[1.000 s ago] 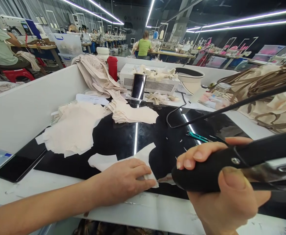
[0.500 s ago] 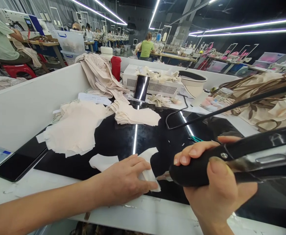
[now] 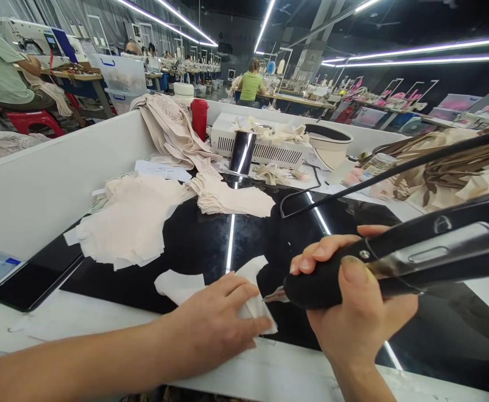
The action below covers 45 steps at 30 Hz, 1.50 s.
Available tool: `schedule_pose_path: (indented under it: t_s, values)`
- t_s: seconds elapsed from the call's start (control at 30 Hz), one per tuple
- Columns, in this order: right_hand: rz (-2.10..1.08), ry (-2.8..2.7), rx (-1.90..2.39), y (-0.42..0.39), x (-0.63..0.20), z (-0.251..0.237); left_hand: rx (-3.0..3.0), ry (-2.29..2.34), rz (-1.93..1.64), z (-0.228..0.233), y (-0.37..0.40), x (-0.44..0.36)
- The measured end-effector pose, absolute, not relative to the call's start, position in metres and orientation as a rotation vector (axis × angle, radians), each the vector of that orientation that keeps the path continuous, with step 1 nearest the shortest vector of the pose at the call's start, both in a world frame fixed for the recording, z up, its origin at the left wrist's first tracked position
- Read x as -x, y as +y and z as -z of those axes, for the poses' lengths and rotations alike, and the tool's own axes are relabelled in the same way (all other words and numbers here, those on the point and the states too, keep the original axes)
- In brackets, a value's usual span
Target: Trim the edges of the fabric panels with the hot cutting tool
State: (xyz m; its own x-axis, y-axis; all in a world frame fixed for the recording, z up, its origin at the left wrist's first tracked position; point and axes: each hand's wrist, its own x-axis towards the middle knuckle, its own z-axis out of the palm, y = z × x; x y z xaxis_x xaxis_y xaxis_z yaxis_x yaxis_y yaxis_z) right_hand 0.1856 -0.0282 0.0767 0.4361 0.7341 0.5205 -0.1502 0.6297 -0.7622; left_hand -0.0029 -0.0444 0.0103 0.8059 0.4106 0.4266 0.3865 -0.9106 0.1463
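My left hand lies flat on a small white cut fabric piece, pinning its right end against the glossy black work surface. My right hand grips the black handle of a corded cutting tool. Its metal tip sits just right of the fabric's edge, beside my left fingertips. The tool's long black body runs off to the right, and a black cord arcs above it.
Two stacks of cream fabric pieces lie at the back left. Behind stand a white machine box, a red flask, a bowl-shaped bin and strap bundles. A white wall bounds the left. Other workers sit at distant tables.
My right hand has brought the tool left and slightly up, its tip closer to the fabric edge. My left hand stays pressed on the piece.
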Motion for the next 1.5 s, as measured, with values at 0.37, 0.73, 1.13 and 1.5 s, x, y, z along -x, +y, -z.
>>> schedule_pose_path:
  t_s: [0.37, 0.73, 1.13, 1.5]
  values:
    - [-0.631, -0.969, 0.708, -0.044, -0.188, -0.073, -3.013, 0.492, -0.665, -0.023, -0.03, 0.011]
    - [-0.641, -0.981, 0.706, -0.047, -0.19, -0.073, -2.967, 0.329, -0.62, -0.013, 0.014, 0.025]
    - [-0.66, -0.949, 0.713, -0.047, -0.189, -0.075, -3.079, 0.323, -0.556, -0.021, -0.002, 0.027]
    - [-0.618, -0.907, 0.683, -0.035, -0.182, -0.077, -3.057, 0.356, -0.577, -0.015, -0.003, 0.025]
